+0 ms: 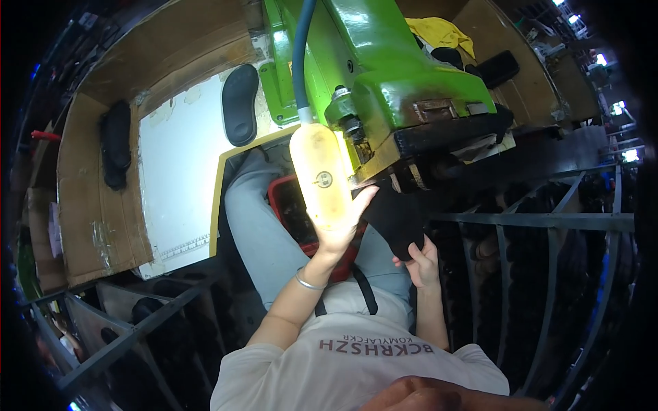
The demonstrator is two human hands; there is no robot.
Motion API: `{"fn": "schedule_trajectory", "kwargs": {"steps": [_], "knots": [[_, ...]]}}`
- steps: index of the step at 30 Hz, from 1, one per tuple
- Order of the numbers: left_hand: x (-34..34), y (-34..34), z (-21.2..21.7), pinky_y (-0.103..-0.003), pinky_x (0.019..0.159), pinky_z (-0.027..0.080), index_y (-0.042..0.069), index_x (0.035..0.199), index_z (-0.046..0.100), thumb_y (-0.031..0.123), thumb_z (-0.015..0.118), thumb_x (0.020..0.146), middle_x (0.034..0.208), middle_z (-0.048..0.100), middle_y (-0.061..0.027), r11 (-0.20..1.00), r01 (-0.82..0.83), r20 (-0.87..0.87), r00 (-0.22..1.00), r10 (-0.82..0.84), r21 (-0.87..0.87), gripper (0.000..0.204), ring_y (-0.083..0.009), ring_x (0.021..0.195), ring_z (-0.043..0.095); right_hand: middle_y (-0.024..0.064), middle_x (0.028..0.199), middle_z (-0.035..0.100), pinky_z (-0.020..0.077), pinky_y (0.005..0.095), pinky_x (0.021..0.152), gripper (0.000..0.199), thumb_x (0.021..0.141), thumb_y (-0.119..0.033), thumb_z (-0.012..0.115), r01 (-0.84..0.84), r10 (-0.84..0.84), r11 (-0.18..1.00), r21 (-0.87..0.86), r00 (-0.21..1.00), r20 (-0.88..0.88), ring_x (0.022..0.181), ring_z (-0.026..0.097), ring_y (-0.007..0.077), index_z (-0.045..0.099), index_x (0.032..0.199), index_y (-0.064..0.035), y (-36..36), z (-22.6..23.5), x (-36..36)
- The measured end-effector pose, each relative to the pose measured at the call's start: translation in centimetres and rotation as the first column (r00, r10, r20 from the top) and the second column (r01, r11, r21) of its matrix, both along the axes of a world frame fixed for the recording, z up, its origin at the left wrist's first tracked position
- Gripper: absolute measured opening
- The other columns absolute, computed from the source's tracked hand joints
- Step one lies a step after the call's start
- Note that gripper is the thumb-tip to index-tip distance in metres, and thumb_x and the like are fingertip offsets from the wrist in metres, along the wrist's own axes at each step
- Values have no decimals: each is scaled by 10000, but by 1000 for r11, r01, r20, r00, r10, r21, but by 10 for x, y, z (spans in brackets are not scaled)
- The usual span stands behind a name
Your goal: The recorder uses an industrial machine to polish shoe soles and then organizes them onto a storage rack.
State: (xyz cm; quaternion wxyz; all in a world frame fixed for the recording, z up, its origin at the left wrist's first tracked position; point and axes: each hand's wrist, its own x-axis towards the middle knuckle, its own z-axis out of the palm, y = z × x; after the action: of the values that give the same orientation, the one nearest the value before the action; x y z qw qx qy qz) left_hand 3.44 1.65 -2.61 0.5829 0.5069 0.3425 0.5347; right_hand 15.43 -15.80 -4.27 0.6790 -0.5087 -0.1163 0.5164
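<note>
R fingers (415,253) on blk pc (401,222), grn mach (363,55)

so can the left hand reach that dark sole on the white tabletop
Probably yes: the dark sole lies uncovered on the white tabletop, though the lamp partly hides the left hand, so whether it's free is unclear.
</note>
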Motion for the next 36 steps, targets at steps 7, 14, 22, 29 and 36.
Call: {"fn": "schedule_trajectory", "kwargs": {"steps": [7, 14, 22, 29, 36], "knots": [[-22, -6, 13, -233, 696, 493, -52, 959, 630, -19, 774, 705, 833, 650, -29, 997, -46, 52, 997, 49, -61, 294, -83, 716, 583, 129, 796, 592, 405, 264, 378, 270, 829, -67, 554, 50, -46, 998, -32, 993, 112, 491, 534, 167, 507, 1055, 74, 7, 30, 20], [-32, -9, 16, -186, 627, 477, 0, 896, 576, -89, 693, 749, 791, 622, -49, 995, 36, 2, 999, -36, -94, 208, -60, 677, 564, 32, 689, 563, 350, 190, 321, 180, 810, -69, 622, 86, -77, 996, -37, 979, 187, 421, 487, 72, 544, 948, 15, 45, 53, 57], [-16, -3, -5, -201, 656, 502, -2, 932, 558, -61, 709, 754, 853, 633, -69, 998, 53, 6, 999, -53, -15, 240, -82, 740, 600, 105, 861, 621, 501, 282, 511, 277, 832, -100, 638, -126, 133, 991, -48, 976, 174, 629, 619, 172, 501, 1034, 33, 34, 24, 63], [-12, -2, 5, -217, 674, 457, -22, 993, 563, -38, 757, 711, 853, 628, -44, 992, -41, -44, 998, 47, 123, 342, -81, 736, 570, 131, 746, 612, 480, 278, 436, 279, 812, -67, 630, -30, 30, 999, -13, 998, 54, 524, 605, 197, 502, 1027, 57, 11, 23, 31], [-46, -5, 0, -253, 743, 496, -69, 977, 610, -66, 668, 752, 888, 661, -74, 997, -57, 34, 998, 59, -48, 233, -124, 790, 616, 64, 645, 565, 390, 202, 331, 234, 776, -58, 658, -16, 24, 998, -58, 989, 143, 398, 511, 102, 530, 938, 50, 38, 56, 47]]}}
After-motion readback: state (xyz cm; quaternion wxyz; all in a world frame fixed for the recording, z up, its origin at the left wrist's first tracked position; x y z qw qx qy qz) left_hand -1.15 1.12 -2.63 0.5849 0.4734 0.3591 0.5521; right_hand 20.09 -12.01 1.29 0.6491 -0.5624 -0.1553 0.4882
